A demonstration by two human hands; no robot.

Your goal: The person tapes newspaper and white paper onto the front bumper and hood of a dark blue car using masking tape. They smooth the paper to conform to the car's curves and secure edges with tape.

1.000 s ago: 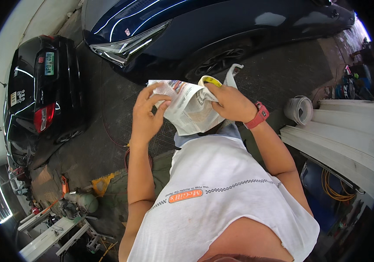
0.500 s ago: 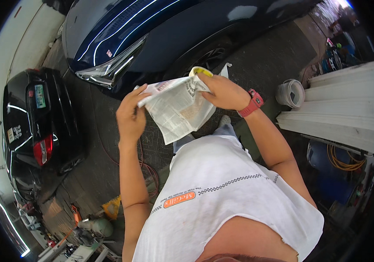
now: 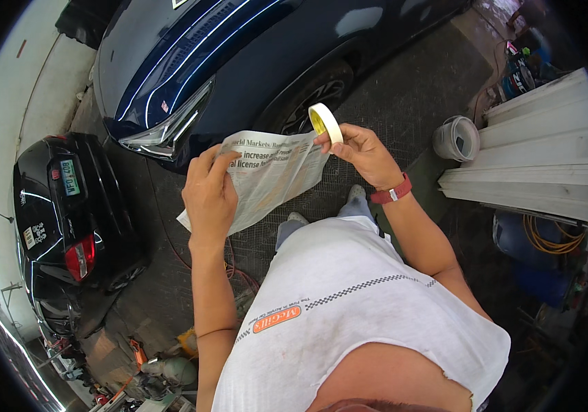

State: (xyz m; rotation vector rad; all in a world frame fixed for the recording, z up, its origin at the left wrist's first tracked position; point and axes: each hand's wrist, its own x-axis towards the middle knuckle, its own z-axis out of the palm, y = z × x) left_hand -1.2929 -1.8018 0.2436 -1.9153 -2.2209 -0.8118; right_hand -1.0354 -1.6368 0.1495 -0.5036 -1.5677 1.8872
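Observation:
A sheet of newspaper (image 3: 266, 182) is stretched between my hands in front of my body. My left hand (image 3: 211, 189) pinches its left side, the fingers curled over the top of the sheet. Between the thumb and fingers of my right hand (image 3: 369, 154) is a roll of masking tape (image 3: 333, 125), pale on the outside with a yellow core. The same hand's fingertips meet the upper right corner of the newspaper. Whether tape sticks to that edge I cannot tell.
Ahead stands a dark blue car (image 3: 252, 89), its front wheel (image 3: 321, 93) just beyond the newspaper. A black car (image 3: 77, 206) is at the left. To the right are a white bucket (image 3: 455, 139) and pale ridged panels (image 3: 527, 154). A reddish hose (image 3: 242, 276) lies on the floor.
My right wrist has turned over, bringing the tape roll upright and into fuller sight. The newspaper has swung to the left and its printed face lies flatter. My left hand has moved slightly down over it.

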